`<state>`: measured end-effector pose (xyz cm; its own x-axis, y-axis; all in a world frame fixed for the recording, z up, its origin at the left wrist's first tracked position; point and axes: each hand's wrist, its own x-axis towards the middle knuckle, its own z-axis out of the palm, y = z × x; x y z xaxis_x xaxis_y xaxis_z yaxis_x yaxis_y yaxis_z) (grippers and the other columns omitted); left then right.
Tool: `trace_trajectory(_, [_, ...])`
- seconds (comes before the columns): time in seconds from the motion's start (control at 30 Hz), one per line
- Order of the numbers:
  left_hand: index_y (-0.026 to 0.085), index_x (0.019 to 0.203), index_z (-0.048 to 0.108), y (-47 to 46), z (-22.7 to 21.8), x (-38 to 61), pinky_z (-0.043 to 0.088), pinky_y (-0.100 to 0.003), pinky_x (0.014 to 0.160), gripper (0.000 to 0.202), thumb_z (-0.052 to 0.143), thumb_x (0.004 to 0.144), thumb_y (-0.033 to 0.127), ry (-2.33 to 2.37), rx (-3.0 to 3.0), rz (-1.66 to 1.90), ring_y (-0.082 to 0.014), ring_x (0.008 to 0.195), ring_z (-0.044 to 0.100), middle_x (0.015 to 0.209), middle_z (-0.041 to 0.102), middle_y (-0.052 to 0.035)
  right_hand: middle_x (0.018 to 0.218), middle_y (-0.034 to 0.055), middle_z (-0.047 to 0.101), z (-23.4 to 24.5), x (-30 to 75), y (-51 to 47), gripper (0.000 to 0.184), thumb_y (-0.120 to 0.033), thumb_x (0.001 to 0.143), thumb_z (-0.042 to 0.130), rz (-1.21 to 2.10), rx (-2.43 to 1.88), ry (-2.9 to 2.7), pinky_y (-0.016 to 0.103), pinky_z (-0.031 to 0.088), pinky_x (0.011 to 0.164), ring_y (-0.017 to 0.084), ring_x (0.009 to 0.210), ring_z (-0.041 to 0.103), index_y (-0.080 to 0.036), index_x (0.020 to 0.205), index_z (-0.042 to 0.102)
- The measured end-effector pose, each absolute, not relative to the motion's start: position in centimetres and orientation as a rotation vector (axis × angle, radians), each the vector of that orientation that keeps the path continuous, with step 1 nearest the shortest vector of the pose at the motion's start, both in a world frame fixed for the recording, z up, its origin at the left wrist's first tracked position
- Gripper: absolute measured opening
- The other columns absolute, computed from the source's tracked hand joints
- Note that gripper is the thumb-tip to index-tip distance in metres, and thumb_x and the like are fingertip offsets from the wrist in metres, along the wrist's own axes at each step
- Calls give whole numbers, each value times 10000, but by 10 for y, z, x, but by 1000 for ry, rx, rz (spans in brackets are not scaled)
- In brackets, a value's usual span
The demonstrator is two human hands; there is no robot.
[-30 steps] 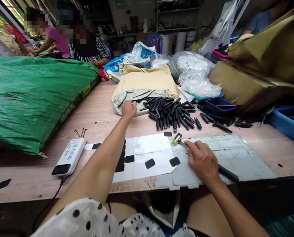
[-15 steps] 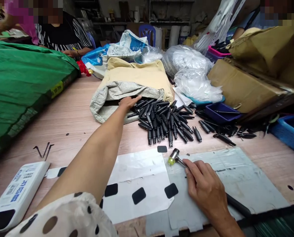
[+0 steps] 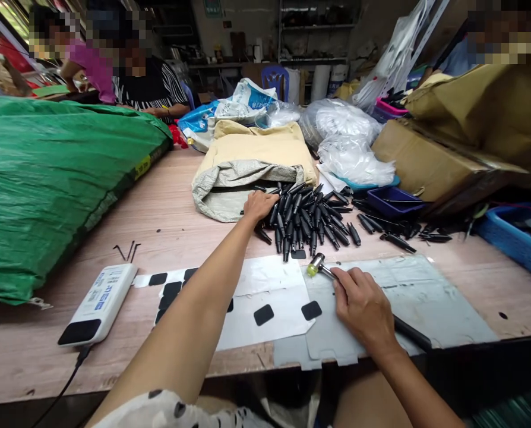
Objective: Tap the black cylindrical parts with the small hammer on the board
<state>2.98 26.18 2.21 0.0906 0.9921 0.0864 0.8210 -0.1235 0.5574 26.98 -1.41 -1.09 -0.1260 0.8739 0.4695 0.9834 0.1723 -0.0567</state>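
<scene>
- Hammer (image 3: 318, 262) sits in the right hand (image 3: 366, 303), whose fingers are curled closed around the shaft; its yellow-tipped head points far and left, by the edge between the white sheet (image 3: 256, 276) and the grey sheet (image 3: 439, 303).
- The left hand (image 3: 259, 205) reaches to the left side of the heap of black parts (image 3: 303, 220), just in front of the open mouth of the beige sack (image 3: 252, 148). Its fingers are bent and partly hidden; I cannot tell whether they have hold of a part.
- The heap lies loosely crossed on the table (image 3: 171, 196), spreading right and near. Tugging out a low part could start the upper ones sliding or rolling onto the sheets.
- Dragging against the sack's slack mouth could pull the sack along and spill more of the heap.
- Flat black pads (image 3: 311, 310) lie on the white sheet, one overlapping its right edge. A careless swing of the hammer or a low forearm could shift them or ruck the sheet.
- The hammer's dark grip ends close to the near table edge; a slackened hold might let it tip off.
- At left, a cable (image 3: 72, 374) hangs from the white device (image 3: 100, 303) over the near edge; an elbow catching it could drag the device down.
</scene>
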Motion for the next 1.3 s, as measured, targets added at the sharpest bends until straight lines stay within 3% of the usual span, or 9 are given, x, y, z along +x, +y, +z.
trace_trajectory(0.27, [294, 1199, 744, 195, 11, 27, 391, -477, 1150, 324, 625, 931, 432, 1868, 2246, 824, -358, 1377, 403, 1320, 641, -62, 934, 65, 613, -14, 271, -14, 255, -239, 974, 531, -364, -1775, -2033, 348, 374, 773, 220, 896, 511, -216, 1179, 681])
trace_trajectory(0.37, [252, 1195, 714, 181, 4, 21, 305, -473, 1226, 295, 586, 966, 387, 1803, 2324, 881, -318, 1341, 452, 1329, 639, -71, 933, 65, 608, -14, 271, -14, 240, -240, 969, 533, -365, -1779, -2028, 344, 360, 761, 219, 892, 500, -216, 1156, 682])
trace_trajectory(0.5, [268, 1229, 675, 160, 1, 20, 360, -462, 1186, 300, 565, 987, 407, 1721, 2274, 859, -289, 1297, 516, 1275, 690, -60, 944, 68, 609, -15, 271, -14, 237, -243, 972, 527, -369, -1774, -2026, 343, 358, 769, 221, 905, 497, -210, 1148, 683])
trace_trajectory(0.7, [283, 1085, 718, 122, 32, -3, 150, -630, 1254, 301, 519, 1006, 494, 2013, 2121, 961, -354, 1546, 249, 1539, 551, -17, 943, 68, 606, -17, 273, -13, 229, -265, 982, 512, -370, -1780, -2028, 337, 352, 778, 220, 908, 499, -211, 1124, 683])
trace_trajectory(0.77, [256, 1028, 725, 106, 40, -25, 214, -605, 1242, 362, 464, 1018, 506, 2266, 1812, 1050, -356, 1514, 312, 1533, 549, -45, 947, 69, 607, -17, 272, -13, 224, -266, 978, 514, -367, -1782, -2026, 336, 349, 776, 220, 903, 496, -212, 1113, 684])
trace_trajectory(0.83, [232, 963, 726, 90, 40, -46, 335, -546, 1192, 432, 390, 1031, 495, 2380, 1460, 1079, -347, 1404, 458, 1398, 640, -100, 949, 70, 608, -17, 272, -13, 222, -265, 974, 516, -368, -1790, -2023, 338, 348, 771, 220, 900, 494, -213, 1106, 687])
trace_trajectory(0.97, [199, 867, 693, 63, 19, -54, 472, -452, 1064, 473, 345, 1028, 475, 2129, 1385, 992, -308, 1164, 619, 1124, 719, -144, 951, 72, 607, -17, 272, -13, 229, -261, 973, 512, -375, -1795, -2023, 337, 349, 765, 220, 901, 495, -209, 1108, 691])
trace_trajectory(1.13, [191, 1027, 696, 56, -1, -14, 394, -434, 1173, 366, 410, 1043, 420, 1796, 1653, 986, -270, 1334, 539, 1374, 626, -141, 954, 77, 610, -17, 272, -14, 241, -261, 971, 514, -384, -1775, -2011, 340, 358, 771, 219, 897, 491, -206, 1120, 695])
trace_trajectory(1.3, [182, 959, 688, 50, 2, -3, 336, -430, 1231, 269, 507, 1025, 370, 1715, 1782, 948, -277, 1443, 443, 1485, 521, -147, 953, 75, 609, -16, 271, -15, 251, -269, 985, 502, -370, -1786, -2005, 336, 355, 771, 217, 905, 495, -205, 1121, 703])
